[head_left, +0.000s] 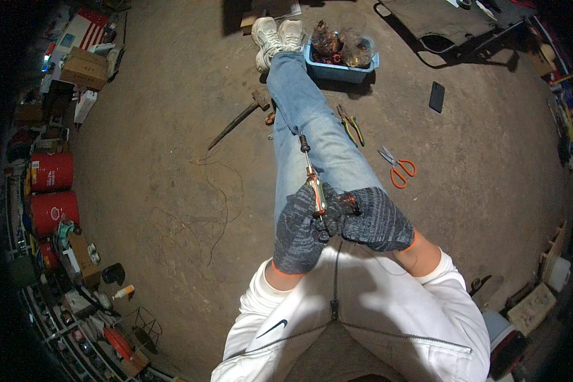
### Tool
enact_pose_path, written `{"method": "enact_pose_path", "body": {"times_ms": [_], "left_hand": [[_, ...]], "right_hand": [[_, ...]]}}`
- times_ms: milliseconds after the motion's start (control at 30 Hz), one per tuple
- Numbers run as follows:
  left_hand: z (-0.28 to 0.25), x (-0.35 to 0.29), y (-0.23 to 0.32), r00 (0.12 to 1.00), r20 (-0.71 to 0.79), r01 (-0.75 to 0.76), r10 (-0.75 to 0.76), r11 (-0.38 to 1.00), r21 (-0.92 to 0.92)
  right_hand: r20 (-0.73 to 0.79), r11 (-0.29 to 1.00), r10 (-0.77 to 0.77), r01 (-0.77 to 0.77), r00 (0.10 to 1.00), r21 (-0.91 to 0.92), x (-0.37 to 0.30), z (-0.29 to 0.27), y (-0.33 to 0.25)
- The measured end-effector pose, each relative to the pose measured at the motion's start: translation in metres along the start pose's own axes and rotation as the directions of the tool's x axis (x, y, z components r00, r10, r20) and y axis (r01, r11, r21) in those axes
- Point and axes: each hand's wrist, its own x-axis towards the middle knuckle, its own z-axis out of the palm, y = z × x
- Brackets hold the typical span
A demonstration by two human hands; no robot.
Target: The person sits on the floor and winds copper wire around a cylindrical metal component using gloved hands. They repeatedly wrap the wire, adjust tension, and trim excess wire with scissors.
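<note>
My left hand, in a grey knitted glove, is closed around what looks like a small motor armature. Its long shaft points away from me over the jeans and carries a dark ribbed piece near the far end. My right hand, gloved the same way, is curled beside the armature's near end, fingers touching the left glove. Reddish copper wire shows at the right-hand fingers. Both hands rest above my thighs.
Beyond my legs lie a hammer, green-handled pliers, orange-handled scissors and a phone. Near my shoes stands a blue basket with copper scrap. Thin wire strays across the floor; red drums stand left.
</note>
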Motion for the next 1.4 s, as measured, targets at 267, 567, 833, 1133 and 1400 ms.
{"method": "enact_pose_path", "body": {"times_ms": [267, 567, 833, 1133, 1400], "left_hand": [[0.0, -0.006, 0.001, 0.989, -0.065, -0.127, 0.136, 0.983, 0.132], [-0.002, -0.012, -0.002, 0.999, 0.011, -0.048, 0.046, 0.978, 0.202], [-0.004, -0.011, -0.002, 0.998, 0.041, -0.059, 0.053, 0.988, 0.141], [0.014, -0.007, 0.009, 0.91, 0.185, -0.415, 0.372, 0.837, 0.357], [0.019, -0.018, -0.009, 1.0, -0.027, 0.009, -0.011, 0.999, -0.05]], "right_hand": [[-0.164, 0.996, 0.03, -0.043, 0.986, -0.078, -0.005, 0.01, -0.002], [-0.246, 0.988, 0.145, -0.127, 0.958, 0.09, -0.005, 0.014, 0.0], [-0.174, 0.994, 0.112, -0.108, 0.978, 0.033, -0.006, 0.014, 0.005], [-0.407, 0.925, -0.37, 0.294, 0.835, -0.239, -0.004, -0.01, 0.019], [-0.484, 0.92, -0.146, 0.298, 0.863, 0.253, 0.003, -0.021, 0.017]]}}
